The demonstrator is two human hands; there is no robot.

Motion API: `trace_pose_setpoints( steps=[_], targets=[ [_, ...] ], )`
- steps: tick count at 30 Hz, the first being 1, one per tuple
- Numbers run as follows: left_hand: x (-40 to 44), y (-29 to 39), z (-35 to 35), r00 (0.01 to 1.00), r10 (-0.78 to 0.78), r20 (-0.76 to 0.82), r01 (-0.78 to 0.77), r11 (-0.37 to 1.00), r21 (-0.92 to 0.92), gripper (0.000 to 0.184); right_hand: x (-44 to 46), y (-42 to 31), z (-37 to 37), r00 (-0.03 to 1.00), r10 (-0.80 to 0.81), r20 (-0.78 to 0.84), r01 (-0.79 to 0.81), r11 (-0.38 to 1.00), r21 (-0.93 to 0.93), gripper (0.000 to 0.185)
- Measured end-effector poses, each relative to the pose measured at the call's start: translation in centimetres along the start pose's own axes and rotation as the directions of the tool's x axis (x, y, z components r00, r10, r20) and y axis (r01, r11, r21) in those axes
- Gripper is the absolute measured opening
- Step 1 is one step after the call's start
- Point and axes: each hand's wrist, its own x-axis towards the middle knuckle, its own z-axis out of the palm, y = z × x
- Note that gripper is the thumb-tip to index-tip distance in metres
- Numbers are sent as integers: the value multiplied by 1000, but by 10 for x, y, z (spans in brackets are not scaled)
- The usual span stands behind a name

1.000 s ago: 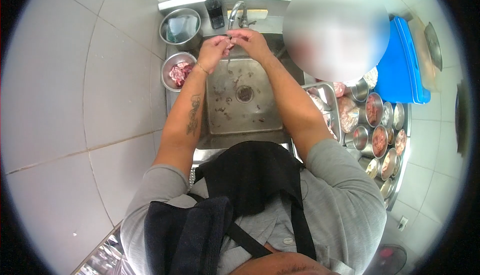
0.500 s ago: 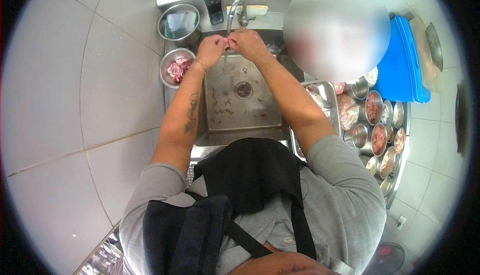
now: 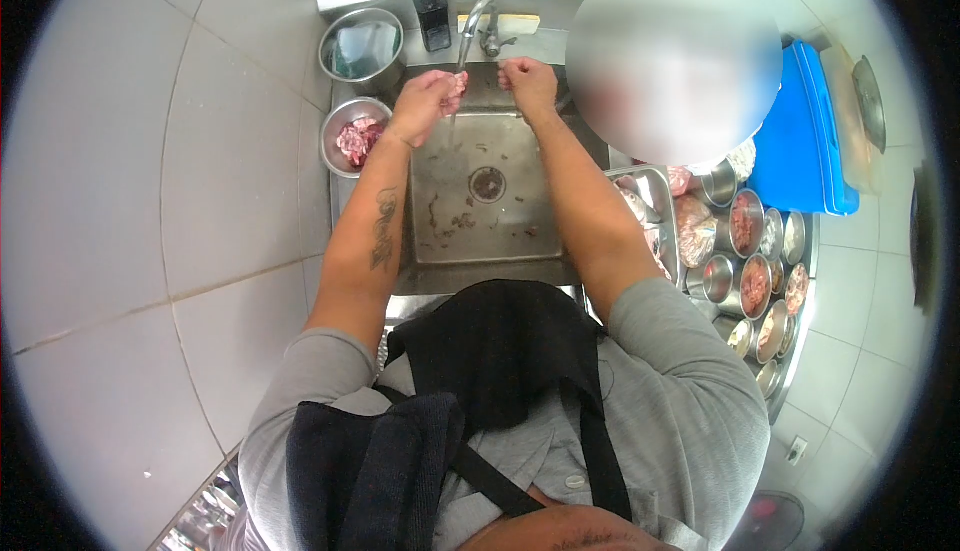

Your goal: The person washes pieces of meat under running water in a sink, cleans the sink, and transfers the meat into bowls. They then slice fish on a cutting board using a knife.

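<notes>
Under the running faucet (image 3: 478,21), my left hand (image 3: 425,109) is closed around a small piece of pinkish raw meat (image 3: 460,85), which shows at its fingertips. My right hand (image 3: 530,83) hovers a little to the right, apart from the left one. Its fingers are curled together, and anything between them is too small to make out. Both hands are above the back of the steel sink (image 3: 520,213). Dark scraps lie on the sink floor around the drain (image 3: 487,185). Left of my left hand stands a metal bowl (image 3: 330,138) with pieces of raw meat (image 3: 360,139) inside.
A larger metal pot (image 3: 397,51) and a black bottle (image 3: 432,16) stand behind the sink. To the right are a metal tray (image 3: 672,213), several metal containers of meat (image 3: 745,223) and a blue lid (image 3: 800,141). A tiled wall (image 3: 250,131) rises on the left.
My hands were together under the faucet and are now apart. The right moved right and the left stayed near the water with the meat showing in it.
</notes>
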Motion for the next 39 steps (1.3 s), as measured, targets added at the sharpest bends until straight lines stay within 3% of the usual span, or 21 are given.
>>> trace_pose_setpoints(
  steps=[1,2,3,5,6,8,10,12,14,16,18,20,22,25,27,28,32,33,34,37,39],
  targets=[
    [-1,1,0,1000,-30,-6,30,996,-89,22,0,-2,-7,999,-1,-47,-13,952,-305,23],
    [-2,2,0,998,-63,-9,60,982,-176,23,0,9,-6,999,0,-47,-15,952,-304,23],
    [-3,4,1,998,-66,-7,64,982,-176,23,-4,16,-3,932,-361,-30,322,862,-392,27],
    [1,9,3,998,-65,20,67,985,-157,22,-4,26,2,737,-676,15,601,645,-471,32],
    [5,9,5,998,-64,22,67,985,-158,22,-24,-2,9,907,-417,53,415,909,40,36],
    [11,5,7,997,-55,-57,49,993,-111,22,-38,-29,15,955,-166,246,21,864,503,39],
    [14,3,6,992,-85,-93,81,995,-50,23,-38,-34,18,905,-298,302,232,944,235,31],
    [25,-2,-1,987,-109,-119,111,994,14,25,-24,-22,22,906,-250,341,197,963,182,25],
    [38,-15,-21,980,-193,-43,195,979,62,25,-17,-24,19,902,-201,381,166,978,123,21],
    [23,2,-8,971,-217,-99,224,973,61,26,-17,-42,11,848,-118,516,179,981,-70,18],
    [13,4,0,958,-243,-153,254,965,56,27,-10,-46,9,833,-36,552,83,995,-59,17],
    [10,0,2,995,-91,-41,92,995,25,29,-5,-47,9,809,40,587,-13,999,-50,17],
    [-1,5,9,998,-59,26,58,998,28,27,-1,-40,8,771,47,635,-192,968,161,19],
    [-2,-3,3,996,-9,90,0,994,106,26,3,-34,9,808,-21,589,-98,981,170,23],
    [1,-10,-3,995,8,96,-26,982,186,25,1,-32,10,818,7,575,-183,951,249,24],
    [3,-12,-6,998,-7,62,-2,991,136,25,-1,-35,9,829,36,557,-261,908,329,24],
    [6,-18,-9,999,-33,1,33,999,-29,24,-5,-33,7,858,55,510,-279,884,375,25],
    [3,-16,-7,999,-34,0,34,999,-30,24,-12,-34,4,908,-139,395,47,971,235,24],
    [2,-14,-4,999,-36,-32,33,997,-75,23,-20,-36,1,881,-354,314,358,933,47,24],
    [-4,-4,5,998,-31,-60,22,990,-140,23,-41,-48,7,839,-444,315,495,863,-101,24],
    [-6,-7,7,998,-30,-51,21,987,-158,23,-41,-47,7,876,-360,320,426,890,-166,24]
  ],
)
